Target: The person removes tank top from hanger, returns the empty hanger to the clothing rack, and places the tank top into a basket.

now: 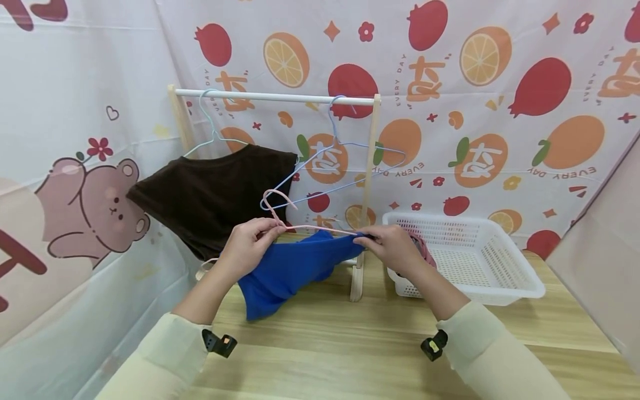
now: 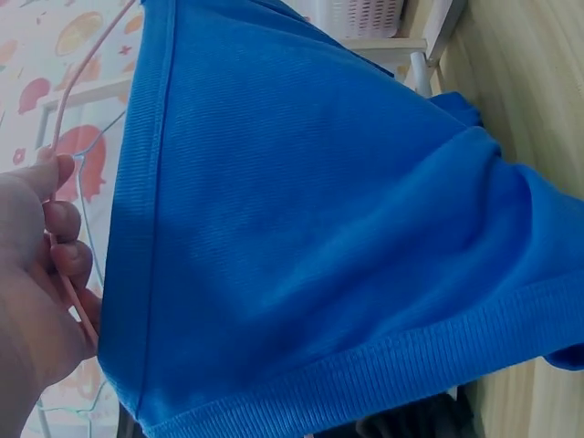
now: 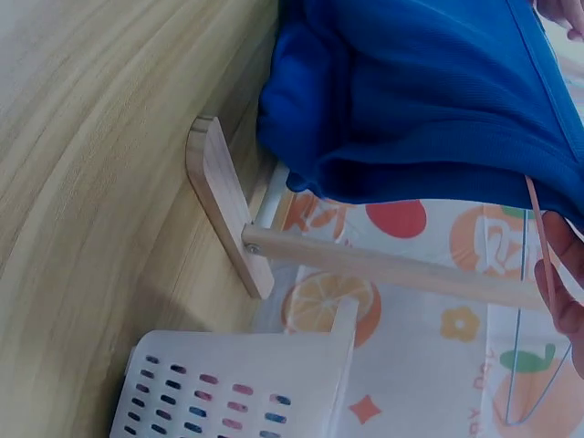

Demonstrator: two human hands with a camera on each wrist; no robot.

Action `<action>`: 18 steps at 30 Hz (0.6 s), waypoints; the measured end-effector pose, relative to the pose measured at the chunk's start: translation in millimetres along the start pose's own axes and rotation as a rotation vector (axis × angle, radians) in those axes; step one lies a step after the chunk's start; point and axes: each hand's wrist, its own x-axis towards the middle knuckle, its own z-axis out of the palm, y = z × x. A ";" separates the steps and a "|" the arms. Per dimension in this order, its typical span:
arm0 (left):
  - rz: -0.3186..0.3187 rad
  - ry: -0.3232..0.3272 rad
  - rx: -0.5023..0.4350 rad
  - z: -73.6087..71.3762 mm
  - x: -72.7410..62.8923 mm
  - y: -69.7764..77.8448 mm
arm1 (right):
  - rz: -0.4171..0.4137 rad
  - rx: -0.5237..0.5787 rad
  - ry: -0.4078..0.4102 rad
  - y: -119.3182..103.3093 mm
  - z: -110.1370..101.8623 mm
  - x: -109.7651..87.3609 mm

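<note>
A pink clothes hanger [image 1: 320,227] is held up in front of the rack, its hook pointing upward. My left hand [image 1: 250,241] grips it near the base of the hook. At the other end, my right hand [image 1: 392,247] pinches the hanger beside the edge of a blue knit garment [image 1: 290,272]. The garment droops below the hanger, with its ribbed edge along the hanger's upper bar. In the right wrist view the end of the pink hanger [image 3: 540,237] comes out of an opening in the blue cloth, between the fingers.
Behind the hands, a clothes rack [image 1: 275,96] carries a dark brown garment [image 1: 215,183] on a mint hanger and a bare blue hanger [image 1: 320,153]. To the right, a white perforated basket [image 1: 520,280] contains pinkish cloth [image 1: 422,247]. Everything stands on a wooden table [image 1: 320,355].
</note>
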 end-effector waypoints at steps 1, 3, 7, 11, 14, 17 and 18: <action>0.004 0.002 -0.003 1.0 0.0 -1.1 | 0.009 0.011 -0.001 1.4 -1.1 -0.9; 0.006 0.004 0.000 2.0 -0.3 -2.6 | 0.036 0.033 -0.010 4.4 -3.4 -3.2; -0.016 0.022 0.025 2.6 -0.3 -5.2 | 0.103 0.077 0.014 13.2 -9.4 -9.9; -0.042 0.045 0.051 -0.1 0.2 -7.6 | 0.116 0.098 0.111 21.7 -16.6 -11.7; -0.050 0.043 0.051 -2.0 0.4 -7.9 | 0.133 0.102 0.178 26.4 -22.0 -11.0; -0.049 0.045 0.055 -2.3 -0.7 -8.2 | 0.210 0.133 0.207 30.1 -25.6 -12.5; -0.046 0.049 0.059 -2.1 -1.2 -8.1 | 0.244 0.147 0.209 31.3 -26.0 -13.4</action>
